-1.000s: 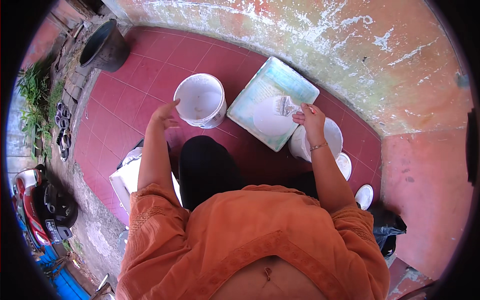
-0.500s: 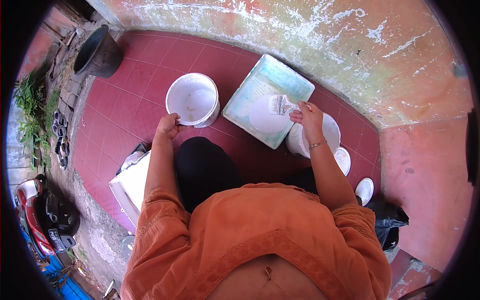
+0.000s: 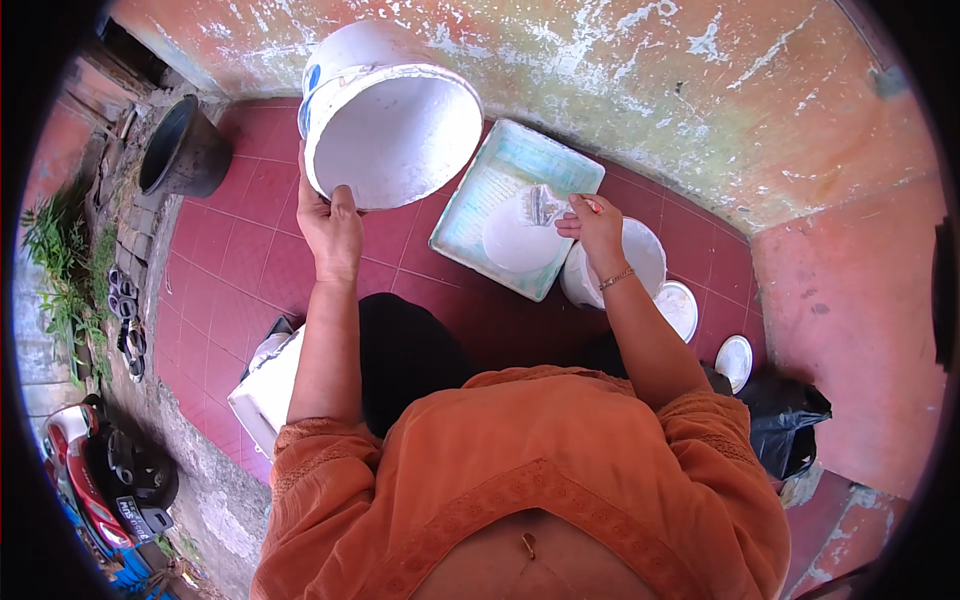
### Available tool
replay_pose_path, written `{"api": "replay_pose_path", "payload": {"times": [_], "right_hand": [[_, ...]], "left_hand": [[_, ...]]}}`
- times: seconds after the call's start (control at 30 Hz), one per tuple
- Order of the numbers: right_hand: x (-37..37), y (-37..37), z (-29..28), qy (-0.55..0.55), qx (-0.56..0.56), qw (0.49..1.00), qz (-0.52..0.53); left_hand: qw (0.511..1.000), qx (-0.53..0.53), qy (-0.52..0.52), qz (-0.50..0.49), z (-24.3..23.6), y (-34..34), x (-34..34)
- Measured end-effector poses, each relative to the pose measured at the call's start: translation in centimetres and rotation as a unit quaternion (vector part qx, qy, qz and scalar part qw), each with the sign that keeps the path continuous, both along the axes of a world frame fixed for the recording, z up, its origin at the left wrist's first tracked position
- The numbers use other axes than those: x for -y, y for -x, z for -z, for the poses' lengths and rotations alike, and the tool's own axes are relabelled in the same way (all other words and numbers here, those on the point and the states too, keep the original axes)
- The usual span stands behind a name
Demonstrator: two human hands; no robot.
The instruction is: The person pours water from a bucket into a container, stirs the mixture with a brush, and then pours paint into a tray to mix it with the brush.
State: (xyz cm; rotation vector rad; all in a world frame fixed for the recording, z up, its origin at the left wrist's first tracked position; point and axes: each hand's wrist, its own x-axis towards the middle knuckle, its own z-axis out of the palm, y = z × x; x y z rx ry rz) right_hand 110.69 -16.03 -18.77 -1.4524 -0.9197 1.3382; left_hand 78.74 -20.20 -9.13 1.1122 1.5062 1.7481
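My left hand (image 3: pixel 330 232) grips the rim of a white plastic bucket (image 3: pixel 398 140), lifted off the floor and tilted so that its mouth faces me. A thin white coating covers its inside. In my right hand (image 3: pixel 592 228) is a paintbrush (image 3: pixel 541 207), its white-coated bristles pointing left over a paint tray (image 3: pixel 470 256). A pool of white paint (image 3: pixel 515 240) lies in that tray. Just below my right wrist stands a second white bucket (image 3: pixel 645 255), open at the top and partly hidden by my hand.
Two round white lids (image 3: pixel 678 310) lie right of the second bucket, near a black plastic bag (image 3: pixel 785 420). A dark tub (image 3: pixel 187 150) stands far left. A white box-like thing (image 3: pixel 265 385) is beside my left forearm. A peeling wall (image 3: pixel 640 110) bounds the far side.
My left hand has raised the bucket from the floor and tipped its mouth toward me. My right hand still holds the paintbrush over the tray.
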Motion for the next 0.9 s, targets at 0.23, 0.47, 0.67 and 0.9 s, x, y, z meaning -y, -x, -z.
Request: {"api": "replay_pose_path", "payload": {"times": [0.23,0.47,0.67,0.9], "right_hand": [[-1.2,-2.6,-1.3,0.030,-0.125,0.990,0.052],[-0.1,-2.8,-0.3,0.044,-0.093,0.994,0.035],[-0.2,-3.7,-1.3,0.037,-0.153,0.986,0.059],[-1.1,-8.2,-3.5,0.026,-0.230,0.969,0.090]], "left_hand": [[0.993,0.006,-0.121,-0.001,-2.1,-4.9,0.1],[0.977,0.100,-0.187,-0.009,-5.9,-9.0,0.3],[0.982,-0.001,-0.184,0.029,-6.2,-11.0,-1.6],[0.970,0.197,-0.033,0.139,-8.8,-12.9,0.0]]}}
